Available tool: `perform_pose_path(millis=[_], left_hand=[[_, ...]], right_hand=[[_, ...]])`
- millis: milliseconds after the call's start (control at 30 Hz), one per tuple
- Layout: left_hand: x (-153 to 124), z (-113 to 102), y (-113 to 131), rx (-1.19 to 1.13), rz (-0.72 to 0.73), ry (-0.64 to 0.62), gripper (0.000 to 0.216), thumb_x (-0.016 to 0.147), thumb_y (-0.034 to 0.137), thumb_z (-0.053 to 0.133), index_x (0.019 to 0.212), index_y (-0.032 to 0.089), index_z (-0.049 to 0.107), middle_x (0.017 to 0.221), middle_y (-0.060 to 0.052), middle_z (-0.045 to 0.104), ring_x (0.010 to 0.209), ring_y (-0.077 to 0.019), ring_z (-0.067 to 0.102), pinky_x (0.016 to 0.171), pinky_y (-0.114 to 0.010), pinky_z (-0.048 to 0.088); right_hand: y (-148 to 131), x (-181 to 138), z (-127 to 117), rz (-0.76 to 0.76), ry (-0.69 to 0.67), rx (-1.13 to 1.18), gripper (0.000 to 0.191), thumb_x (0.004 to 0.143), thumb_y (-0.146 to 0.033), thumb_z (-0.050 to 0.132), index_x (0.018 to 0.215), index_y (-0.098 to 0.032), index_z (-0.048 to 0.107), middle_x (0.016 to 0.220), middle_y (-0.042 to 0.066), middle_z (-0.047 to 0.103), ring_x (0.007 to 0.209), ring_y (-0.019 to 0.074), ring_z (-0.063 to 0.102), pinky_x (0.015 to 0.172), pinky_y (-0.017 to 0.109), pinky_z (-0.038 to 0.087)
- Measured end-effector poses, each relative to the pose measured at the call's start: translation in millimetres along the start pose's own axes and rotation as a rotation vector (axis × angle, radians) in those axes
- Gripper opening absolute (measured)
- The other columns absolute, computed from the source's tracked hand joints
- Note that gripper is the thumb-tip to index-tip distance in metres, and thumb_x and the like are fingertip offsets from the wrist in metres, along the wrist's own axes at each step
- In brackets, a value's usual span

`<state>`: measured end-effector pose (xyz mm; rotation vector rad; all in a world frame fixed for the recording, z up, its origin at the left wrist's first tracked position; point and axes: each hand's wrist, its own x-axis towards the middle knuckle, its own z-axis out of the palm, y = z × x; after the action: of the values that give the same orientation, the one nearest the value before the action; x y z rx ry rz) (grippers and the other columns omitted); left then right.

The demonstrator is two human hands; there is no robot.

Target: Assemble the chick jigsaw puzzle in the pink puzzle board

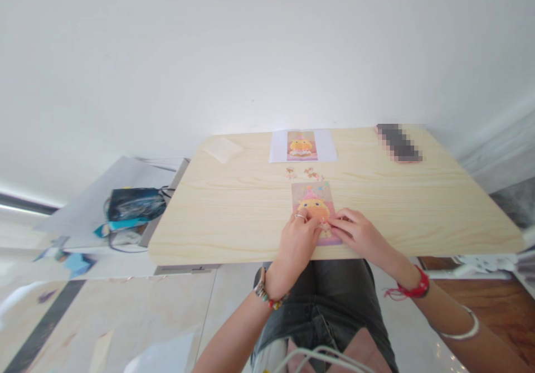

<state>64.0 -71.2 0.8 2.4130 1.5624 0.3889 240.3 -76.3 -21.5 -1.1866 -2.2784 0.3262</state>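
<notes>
A small jigsaw puzzle [315, 190] with a yellow, pink-hatted figure lies near the table's front edge, its lower part partly covered by my hands. My left hand [298, 233] rests over its lower left side, the fingers bent and drawn together. From the right, my right hand [355, 231] reaches over the puzzle's lower right side with thumb and fingers pinched together. Both sets of fingertips meet close together over the picture; what is between them is too small to make out. Just behind the puzzle lie several loose puzzle pieces [313, 174].
A white sheet with a printed picture [301, 145] of the same figure lies at the back of the wooden table [234, 206]. A pale paper [223, 149] is at back left, a phone [399, 143] at back right. Left of the table sits a dark bag [136, 204].
</notes>
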Motion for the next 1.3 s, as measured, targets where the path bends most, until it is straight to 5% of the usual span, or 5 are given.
perform_pose_path(millis=[433,800,1000,1300], left_hand=[[-1,-14,-29,-0.121,0.002,0.175,0.021,0.079,0.018,0.050,0.098,0.018,0.057,0.086,-0.005,0.050,0.081,-0.0163,0.050,0.076,-0.031,0.046],[2,-20,-49,-0.064,-0.008,0.185,0.020,0.079,0.020,0.050,0.096,0.019,0.061,0.084,-0.005,0.050,0.080,-0.0162,0.050,0.075,-0.032,0.046],[10,-24,-68,0.009,0.028,0.134,0.029,0.076,0.024,0.055,0.105,0.020,0.057,0.089,-0.005,0.050,0.085,-0.0176,0.050,0.079,-0.034,0.045],[11,-21,-73,0.015,0.026,0.127,0.030,0.077,0.021,0.054,0.106,0.017,0.056,0.090,-0.007,0.050,0.086,-0.0182,0.050,0.081,-0.035,0.045]], right_hand=[[-7,15,-11,-0.055,-0.131,-0.020,0.022,0.085,-0.025,0.044,0.093,-0.019,0.064,0.086,0.007,0.058,0.082,0.0172,0.054,0.074,0.033,0.046],[3,18,-16,-0.017,-0.070,0.102,0.022,0.083,-0.024,0.045,0.098,-0.021,0.061,0.091,0.006,0.057,0.085,0.0164,0.056,0.075,0.030,0.048],[34,62,-25,0.008,-0.036,0.078,0.019,0.082,-0.024,0.048,0.090,-0.019,0.064,0.082,0.004,0.057,0.074,0.0142,0.056,0.067,0.027,0.046],[70,129,-5,0.045,-0.144,-0.096,0.016,0.077,-0.019,0.052,0.084,-0.016,0.066,0.083,0.005,0.057,0.073,0.0132,0.054,0.068,0.025,0.041]])
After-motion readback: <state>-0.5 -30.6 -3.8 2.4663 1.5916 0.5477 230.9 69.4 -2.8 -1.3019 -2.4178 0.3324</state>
